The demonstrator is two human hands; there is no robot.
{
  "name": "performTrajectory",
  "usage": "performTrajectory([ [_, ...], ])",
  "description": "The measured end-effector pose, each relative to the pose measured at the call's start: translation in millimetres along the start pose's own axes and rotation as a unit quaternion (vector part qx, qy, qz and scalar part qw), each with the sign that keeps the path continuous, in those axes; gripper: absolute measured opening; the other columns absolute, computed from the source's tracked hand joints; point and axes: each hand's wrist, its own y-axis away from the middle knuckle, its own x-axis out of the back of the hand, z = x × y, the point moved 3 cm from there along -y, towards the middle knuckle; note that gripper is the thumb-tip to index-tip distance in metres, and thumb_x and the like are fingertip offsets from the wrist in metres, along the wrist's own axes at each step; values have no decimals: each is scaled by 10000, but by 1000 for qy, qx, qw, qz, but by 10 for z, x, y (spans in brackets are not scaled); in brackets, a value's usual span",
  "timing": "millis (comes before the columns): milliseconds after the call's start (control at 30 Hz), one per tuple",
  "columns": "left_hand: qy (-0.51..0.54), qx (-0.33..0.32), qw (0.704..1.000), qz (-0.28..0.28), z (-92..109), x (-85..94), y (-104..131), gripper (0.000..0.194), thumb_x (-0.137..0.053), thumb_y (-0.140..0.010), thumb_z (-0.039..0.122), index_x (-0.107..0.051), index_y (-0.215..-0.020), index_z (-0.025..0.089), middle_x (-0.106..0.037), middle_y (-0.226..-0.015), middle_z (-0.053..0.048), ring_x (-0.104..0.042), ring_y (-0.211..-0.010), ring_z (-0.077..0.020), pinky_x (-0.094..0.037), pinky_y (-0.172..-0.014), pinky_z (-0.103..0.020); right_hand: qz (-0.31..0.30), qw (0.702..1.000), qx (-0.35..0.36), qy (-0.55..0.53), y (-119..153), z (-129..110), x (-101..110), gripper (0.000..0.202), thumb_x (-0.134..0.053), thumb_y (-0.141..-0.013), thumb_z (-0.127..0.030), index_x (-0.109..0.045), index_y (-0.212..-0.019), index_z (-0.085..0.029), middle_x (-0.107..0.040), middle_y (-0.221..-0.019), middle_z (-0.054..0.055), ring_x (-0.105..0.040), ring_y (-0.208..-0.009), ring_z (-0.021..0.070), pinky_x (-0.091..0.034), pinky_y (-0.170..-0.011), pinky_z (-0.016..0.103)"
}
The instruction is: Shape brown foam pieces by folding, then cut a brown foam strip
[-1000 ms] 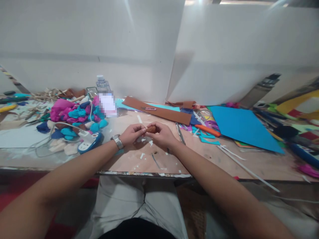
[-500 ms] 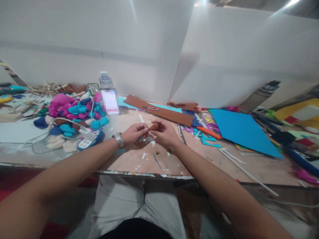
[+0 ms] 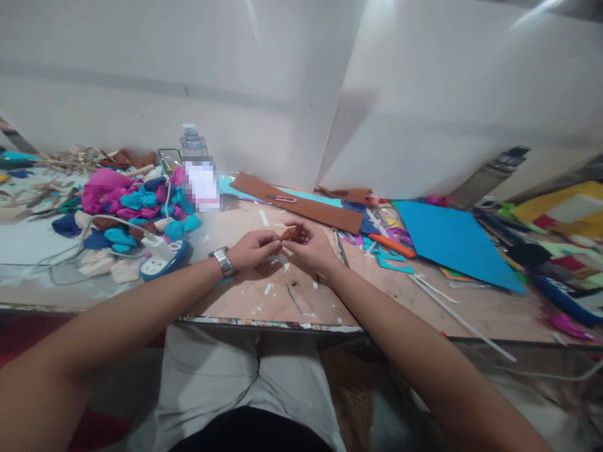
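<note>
Between my two hands is a small piece of brown crepe paper [image 3: 291,234], crumpled or folded, partly hidden by fingers. My left hand [image 3: 255,249], with a watch on its wrist, pinches the paper's near left end between thumb and fingers. My right hand [image 3: 315,247] is curled around the other side of it, thumb tip close to the left thumb. Both hands are just above the table [image 3: 235,295]. Behind them lies a long brown paper strip [image 3: 306,210] with a small pink cutter [image 3: 285,199] on top.
Crumpled pink and blue paper balls [image 3: 108,191] and a power socket [image 3: 164,260] are at left. A phone [image 3: 203,185] leans before a bottle [image 3: 192,141]. At right are an orange cutter [image 3: 392,245], a blue sheet [image 3: 456,242] and white strips [image 3: 466,320].
My left thumb and fingers have closed in on the brown paper, and the hands are nearer together. The whole view has shifted slightly.
</note>
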Motion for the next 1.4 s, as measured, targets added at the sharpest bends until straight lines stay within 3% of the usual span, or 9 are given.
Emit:
performTrajectory([
  [333, -68, -26, 997, 2, 6, 16, -1, 418, -502, -990, 523, -644, -846, 157, -640, -793, -24, -564, -736, -150, -443, -691, -252, 0, 1000, 7, 15, 17, -20, -22, 344, -784, -703, -283, -664, -1014, -200, -731, -915, 35, -688, -860, 190, -564, -804, 336],
  [567, -124, -36, 992, 4, -9, 21, -10, 364, -534, -981, 483, -661, -879, 158, -651, -779, -14, -572, -719, -153, -417, -683, -256, -1, 1000, 0, 3, -4, 13, -12, 380, -825, -662, -285, -661, -995, -201, -729, -918, 37, -700, -861, 198, -581, -815, 351],
  [800, -167, -57, 984, 14, -35, 39, -20, 340, -502, -1000, 423, -711, -949, 159, -705, -845, -35, -607, -759, -164, -416, -713, -265, -4, 1000, -17, -5, -11, -25, -8, 445, -841, -655, -276, -645, -1047, -199, -746, -894, 37, -714, -843, 197, -578, -805, 350],
  [1133, -205, -95, 974, 24, -15, 66, -19, 309, -533, -998, 362, -738, -895, 157, -666, -751, -22, -574, -698, -136, -382, -676, -251, -12, 999, -32, -41, 10, -45, -23, 458, -818, -659, -241, -625, -1073, -200, -742, -916, 26, -715, -860, 181, -585, -822, 334],
  [1400, -187, -76, 979, 30, 14, 21, -22, 330, -527, -997, 374, -738, -877, 150, -711, -770, -39, -612, -709, -149, -415, -690, -261, -3, 997, -53, -59, 22, -43, -16, 579, -825, -687, -263, -600, -1217, -203, -720, -936, 17, -690, -853, 171, -569, -783, 324],
])
